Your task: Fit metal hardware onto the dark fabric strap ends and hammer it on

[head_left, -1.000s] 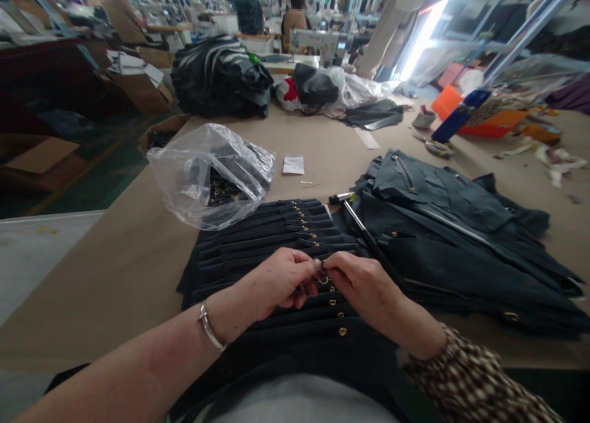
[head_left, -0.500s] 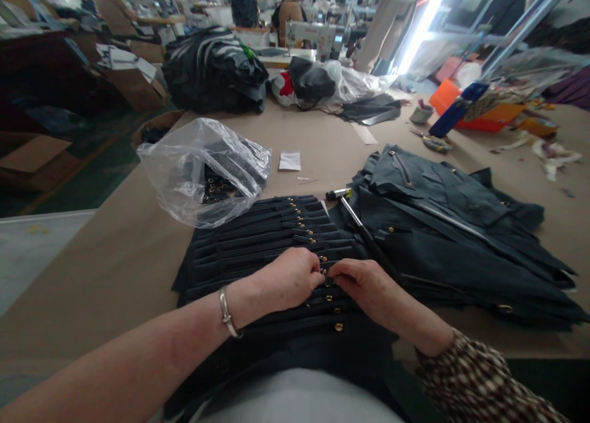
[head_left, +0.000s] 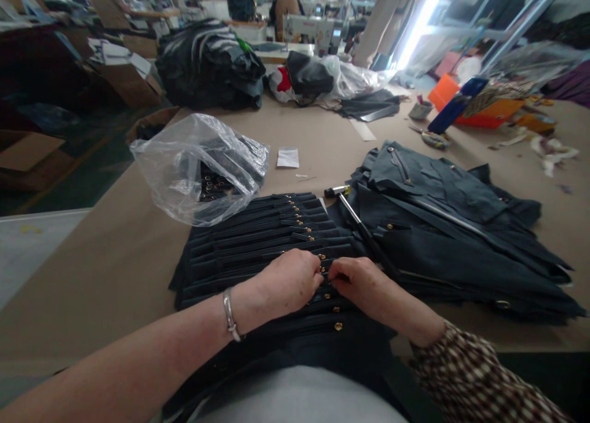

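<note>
A row of dark fabric straps (head_left: 258, 238) with small gold rings lies overlapped in front of me on the brown table (head_left: 115, 269). My left hand (head_left: 288, 281), with a silver bangle at its wrist, is closed in a pinch on one strap near its gold ring. My right hand (head_left: 362, 281) meets it fingertip to fingertip, also pinched on the same strap. A black-handled hammer (head_left: 359, 223) lies just beyond my right hand. To the right sits a pile of dark jacket pieces (head_left: 442, 226) with zips.
A clear plastic bag (head_left: 198, 168) holding more straps with rings sits at the left. A small white paper (head_left: 288, 158) lies behind. Black bundles (head_left: 209, 66), an orange tray (head_left: 479, 112) and scraps crowd the far edge. People sit at sewing machines beyond.
Both hands lowered the strap and ring onto the row and shifted slightly away from me. The view tilted a little; nothing else on the table moved.
</note>
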Demonstrator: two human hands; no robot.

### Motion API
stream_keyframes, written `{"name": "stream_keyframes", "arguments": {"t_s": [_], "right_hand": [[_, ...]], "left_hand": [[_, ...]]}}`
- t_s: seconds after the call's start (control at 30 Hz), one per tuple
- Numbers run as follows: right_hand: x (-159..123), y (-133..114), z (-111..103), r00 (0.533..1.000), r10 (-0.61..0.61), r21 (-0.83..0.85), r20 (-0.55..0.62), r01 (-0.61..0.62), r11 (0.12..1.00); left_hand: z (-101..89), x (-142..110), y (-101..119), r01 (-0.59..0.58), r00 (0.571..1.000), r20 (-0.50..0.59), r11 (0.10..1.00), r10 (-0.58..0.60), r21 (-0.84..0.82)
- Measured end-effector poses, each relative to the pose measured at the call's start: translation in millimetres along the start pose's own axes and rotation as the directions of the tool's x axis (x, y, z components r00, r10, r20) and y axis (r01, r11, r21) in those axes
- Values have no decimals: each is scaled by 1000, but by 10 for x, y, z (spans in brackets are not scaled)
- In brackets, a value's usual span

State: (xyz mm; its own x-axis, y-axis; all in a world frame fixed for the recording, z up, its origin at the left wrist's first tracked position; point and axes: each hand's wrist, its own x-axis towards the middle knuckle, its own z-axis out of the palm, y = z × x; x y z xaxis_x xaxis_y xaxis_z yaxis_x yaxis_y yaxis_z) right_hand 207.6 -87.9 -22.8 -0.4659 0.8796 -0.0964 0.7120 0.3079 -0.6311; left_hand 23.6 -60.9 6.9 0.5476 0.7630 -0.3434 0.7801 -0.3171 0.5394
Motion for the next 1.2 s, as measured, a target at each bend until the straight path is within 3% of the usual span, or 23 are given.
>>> {"name": "stream_keyframes", "arguments": {"t_s": [0.17,0.5,0.6,0.67,0.83,1.03,1.13,1.2], "right_hand": [[23,-9,11,998,35,-74,49,-31,997],[49,3,3,998,-14,-208,66,27,978],[13,-83,-58,1000,-11,-249,15,14,968],[-34,-202,-73,998,-70,-251,-7,66,966],[-93,-459,87,978,-170,-246,123,196,949],[28,-397,238,975,-149,-308,167,195,931],[55,-370,138,984,-136,-219,118,160,963],[52,-374,46,996,-77,-67,38,80,995]], "left_hand": [[10,4,43,-16,1000,-7,999,16,31],[41,-54,24,38,999,-1,988,-38,147],[-9,-93,-20,50,999,14,986,-53,160],[-47,-115,-66,48,999,-15,988,-47,150],[-118,-177,-208,63,991,-124,997,-58,39],[-118,-305,-292,48,983,-169,991,-69,-127],[-101,-349,-276,20,981,-184,970,-66,-240],[-89,-367,-232,-7,982,-181,938,-59,-346]]}}
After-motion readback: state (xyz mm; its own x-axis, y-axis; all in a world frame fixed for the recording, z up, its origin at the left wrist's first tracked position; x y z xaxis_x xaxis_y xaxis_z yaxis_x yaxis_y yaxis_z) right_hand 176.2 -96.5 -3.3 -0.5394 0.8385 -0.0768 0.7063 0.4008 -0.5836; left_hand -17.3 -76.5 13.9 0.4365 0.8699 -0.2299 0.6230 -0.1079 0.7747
